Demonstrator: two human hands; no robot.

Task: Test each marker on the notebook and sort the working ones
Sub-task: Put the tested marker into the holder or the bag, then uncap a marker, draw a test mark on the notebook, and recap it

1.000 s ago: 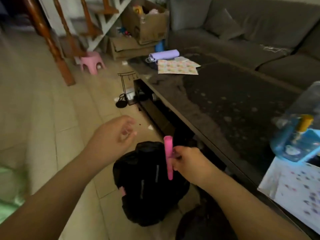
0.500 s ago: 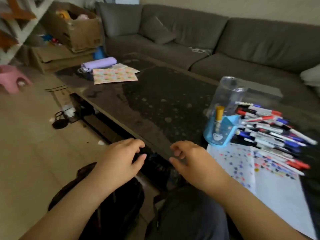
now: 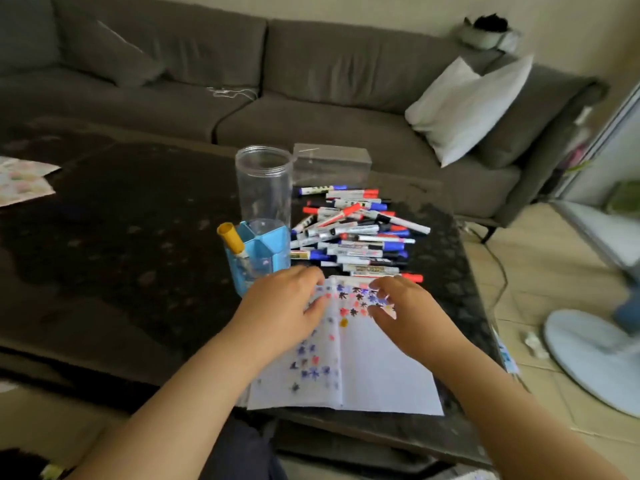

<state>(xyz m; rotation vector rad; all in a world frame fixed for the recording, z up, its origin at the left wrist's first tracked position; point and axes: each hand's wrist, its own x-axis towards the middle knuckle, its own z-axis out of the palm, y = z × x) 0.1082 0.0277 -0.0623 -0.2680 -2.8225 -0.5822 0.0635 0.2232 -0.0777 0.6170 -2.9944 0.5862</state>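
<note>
2 bare hands, left hand point(image 3: 280, 308) and right hand point(image 3: 412, 315), hover with relaxed, released grip over the open notebook point(image 3: 381, 368) on the dark worktop point(image 3: 121, 271). Just beyond it lies a marker pile point(image 3: 353, 233). A careless reach could scatter markers, mixing tested with untested.

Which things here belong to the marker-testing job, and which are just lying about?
Job: notebook, marker pile, blue holder with yellow marker, left hand, right hand.

Lying about: clear jar, clear box, patterned paper, white pillow, fan base.
</note>
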